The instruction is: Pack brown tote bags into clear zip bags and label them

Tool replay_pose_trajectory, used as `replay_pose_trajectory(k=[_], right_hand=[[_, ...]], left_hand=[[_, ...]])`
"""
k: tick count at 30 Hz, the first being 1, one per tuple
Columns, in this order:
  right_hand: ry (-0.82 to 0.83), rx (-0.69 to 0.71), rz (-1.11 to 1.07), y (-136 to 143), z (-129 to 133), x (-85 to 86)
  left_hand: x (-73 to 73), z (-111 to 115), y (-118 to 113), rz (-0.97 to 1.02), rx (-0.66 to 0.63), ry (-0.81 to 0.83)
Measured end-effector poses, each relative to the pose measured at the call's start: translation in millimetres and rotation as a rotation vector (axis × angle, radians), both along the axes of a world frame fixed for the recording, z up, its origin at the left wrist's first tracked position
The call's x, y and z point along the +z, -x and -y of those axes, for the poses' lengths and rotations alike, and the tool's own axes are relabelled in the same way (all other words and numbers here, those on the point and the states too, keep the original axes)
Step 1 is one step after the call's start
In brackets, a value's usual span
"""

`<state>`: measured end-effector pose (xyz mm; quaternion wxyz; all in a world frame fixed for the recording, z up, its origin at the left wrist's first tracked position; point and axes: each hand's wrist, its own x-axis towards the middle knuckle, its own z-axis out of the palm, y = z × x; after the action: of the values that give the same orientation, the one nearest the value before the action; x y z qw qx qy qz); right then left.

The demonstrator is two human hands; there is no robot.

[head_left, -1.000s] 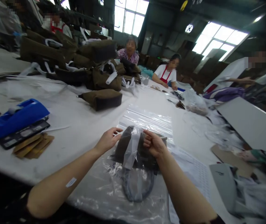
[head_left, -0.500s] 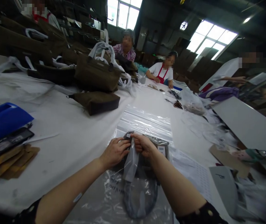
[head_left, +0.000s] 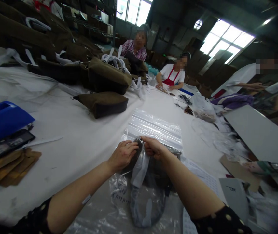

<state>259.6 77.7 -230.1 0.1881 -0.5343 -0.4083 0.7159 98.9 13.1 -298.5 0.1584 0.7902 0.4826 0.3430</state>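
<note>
Dark bag [head_left: 157,172] lay in or under clear plastic [head_left: 153,125], unclear which, on the surface [head_left: 77,139]. Left hand [head_left: 123,156] was open against bag; right hand [head_left: 155,149] had curled fingers near its upper edge, grip indeterminate. Judged risk: uneven pulling could tear the plastic.

Broad white surface [head_left: 77,139], smudged here and there. At left, a blue holder [head_left: 9,118], just beside it a black case [head_left: 6,146], and nearer, several overlapping brown packets [head_left: 14,166]. Farther back, a tangled heap of olive bags [head_left: 63,68] with white-wrapped handles [head_left: 37,22]; in front of it, a single olive pouch [head_left: 104,102]. Toward the near edge, clear plastic [head_left: 158,125] laid flat, with a dark bag [head_left: 158,170] inside or on top, unclear which. To the right, a printed sheet [head_left: 203,177], a grey object [head_left: 234,195], a piece of brown board [head_left: 239,172], and loose clear wrapping [head_left: 217,139].
</note>
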Motion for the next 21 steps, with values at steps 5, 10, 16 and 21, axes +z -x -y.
replay_pose_trajectory(k=[5, 10, 16, 21], right_hand=[[-0.024, 0.046, 0.043, -0.6, -8.7, 2.9], [-0.235, 0.156, 0.198, -2.4, -11.2, -1.0], [-0.698, 0.320, 0.731, -4.9, 2.4, -6.6], [-0.957, 0.590, 1.215, -10.0, 10.8, -4.4]], left_hand=[[-1.0, -21.1, -0.4, -0.049, 0.007, -0.003], [-9.0, -34.1, -7.0, -0.079, -0.007, 0.059], [-14.2, -39.9, -12.7, -0.060, -0.066, 0.071], [-10.4, -40.4, -15.6, 0.061, -0.087, 0.117]])
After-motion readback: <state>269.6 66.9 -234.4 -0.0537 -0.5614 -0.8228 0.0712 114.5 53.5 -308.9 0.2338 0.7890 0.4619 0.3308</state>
